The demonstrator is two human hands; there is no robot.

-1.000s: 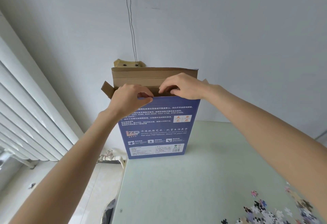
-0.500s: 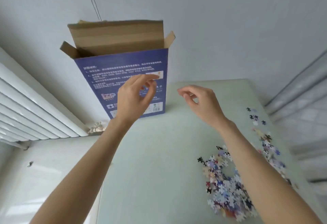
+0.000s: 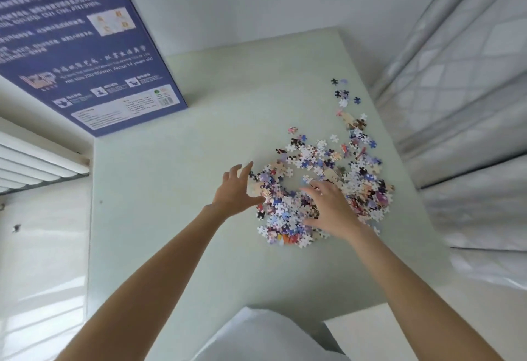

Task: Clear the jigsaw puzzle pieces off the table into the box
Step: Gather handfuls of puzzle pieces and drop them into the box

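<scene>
A loose heap of multicoloured jigsaw pieces (image 3: 322, 186) lies on the right half of the pale green table (image 3: 176, 189), with a thin trail of stray pieces (image 3: 346, 98) running toward the far right edge. The tall blue puzzle box (image 3: 85, 55) stands upright at the table's far left corner; its top is out of frame. My left hand (image 3: 236, 189) hovers with spread fingers at the heap's left edge, holding nothing. My right hand (image 3: 332, 209) lies open, palm down, over the near middle of the heap.
A white radiator (image 3: 31, 158) runs along the left wall beside the table. A pale curtain or bedding (image 3: 462, 98) hangs close along the table's right edge. White clothing (image 3: 265, 335) shows at the bottom.
Both hands left the box's top flaps and came down to the puzzle heap. My view dropped from the box to the table.
</scene>
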